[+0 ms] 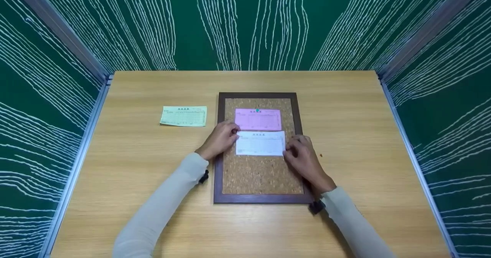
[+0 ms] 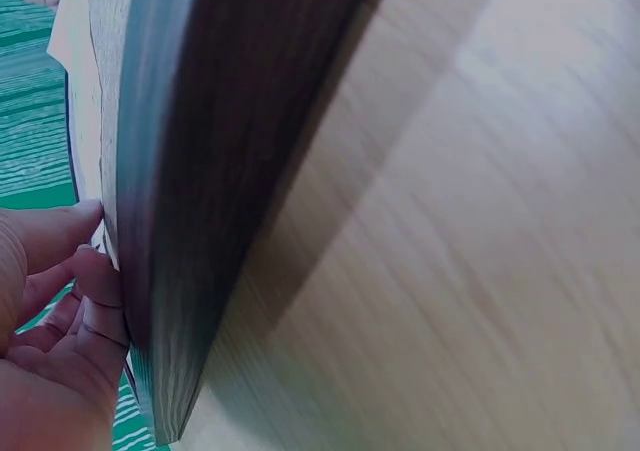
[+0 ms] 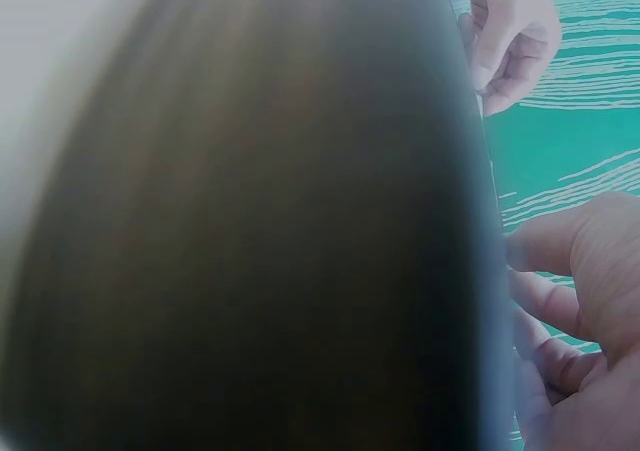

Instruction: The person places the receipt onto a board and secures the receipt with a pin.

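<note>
On the cork board (image 1: 261, 173) I see the white slip (image 1: 261, 143) lying nine-to-three below the pink slip (image 1: 257, 119); left hand (image 1: 219, 139) and right hand (image 1: 305, 159) pinch its short ends

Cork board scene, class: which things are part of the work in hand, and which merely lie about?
In use: cork board; white slip, touched at its ends by left hand and right hand; pink slip, pinned above.
Lying about: yellow slip on table.

Even, bright head view; both wrist views blurred, frame looming close.
</note>
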Motion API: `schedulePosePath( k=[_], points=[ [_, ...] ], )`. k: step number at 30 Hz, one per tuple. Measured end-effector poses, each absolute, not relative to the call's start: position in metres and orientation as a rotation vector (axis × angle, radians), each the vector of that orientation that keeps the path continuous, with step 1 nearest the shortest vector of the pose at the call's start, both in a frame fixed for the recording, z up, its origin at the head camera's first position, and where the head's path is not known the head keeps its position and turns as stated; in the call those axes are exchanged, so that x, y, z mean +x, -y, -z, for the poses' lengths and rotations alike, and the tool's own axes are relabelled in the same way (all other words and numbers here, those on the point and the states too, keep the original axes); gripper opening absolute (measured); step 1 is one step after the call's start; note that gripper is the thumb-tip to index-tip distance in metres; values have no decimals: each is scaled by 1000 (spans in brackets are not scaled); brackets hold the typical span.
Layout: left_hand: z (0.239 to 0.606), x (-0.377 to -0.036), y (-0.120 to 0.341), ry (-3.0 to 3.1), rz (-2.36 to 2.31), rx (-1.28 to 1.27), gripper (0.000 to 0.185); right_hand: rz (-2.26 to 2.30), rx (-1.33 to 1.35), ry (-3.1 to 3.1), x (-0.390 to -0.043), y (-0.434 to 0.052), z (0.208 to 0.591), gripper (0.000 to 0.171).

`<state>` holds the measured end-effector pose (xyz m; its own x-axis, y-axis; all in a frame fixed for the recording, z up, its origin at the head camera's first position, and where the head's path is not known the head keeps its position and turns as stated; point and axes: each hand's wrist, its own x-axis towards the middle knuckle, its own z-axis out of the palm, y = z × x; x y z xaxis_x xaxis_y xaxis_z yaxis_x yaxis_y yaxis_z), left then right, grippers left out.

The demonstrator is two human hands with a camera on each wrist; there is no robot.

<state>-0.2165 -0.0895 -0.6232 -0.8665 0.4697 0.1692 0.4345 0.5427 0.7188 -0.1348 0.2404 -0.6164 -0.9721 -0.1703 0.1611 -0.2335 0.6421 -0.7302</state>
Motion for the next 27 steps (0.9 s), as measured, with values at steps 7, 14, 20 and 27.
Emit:
schedulePosePath(
  k=[7,14,20,27],
  points=[
    [599,-206,85,-2724,-1209,740,17,-1264,336,2776,-135,-241,614,7],
    [592,-203,82,-2723,-1168,691,18,-1268,326,2781,-137,-244,609,8],
    [591,-204,82,-2711,-1171,676,19,-1251,321,2734,-141,-254,607,11],
    [592,-203,84,-2689,-1203,685,20,-1232,271,2732,-145,-269,609,25]
  ],
)
